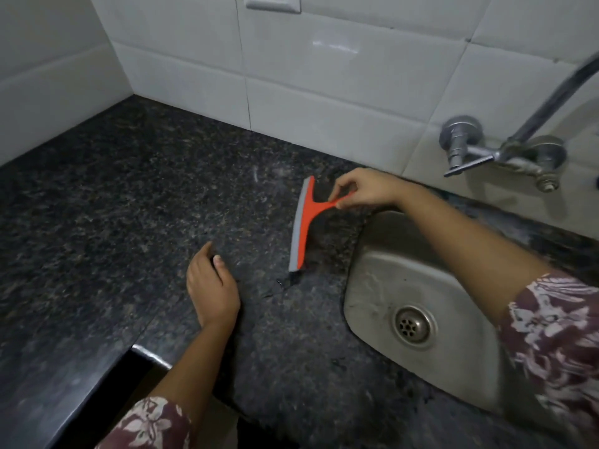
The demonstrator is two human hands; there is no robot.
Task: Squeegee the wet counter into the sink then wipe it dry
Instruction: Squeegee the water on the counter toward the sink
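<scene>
An orange squeegee (303,222) with a grey rubber blade stands on the dark speckled granite counter (129,202), just left of the steel sink (382,280). My right hand (363,189) pinches the end of its orange handle with the fingertips. The blade runs from near the wall down toward me, and a small puddle of water (285,283) sits at its lower end. My left hand (210,283) rests on the counter left of the blade, fingers loosely curled and holding nothing.
A chrome wall tap (499,153) with a long spout juts out above the sink at the right. White tiled walls (324,76) meet in a corner at the back left. The counter's front edge steps in at a notch (142,351) near my left forearm.
</scene>
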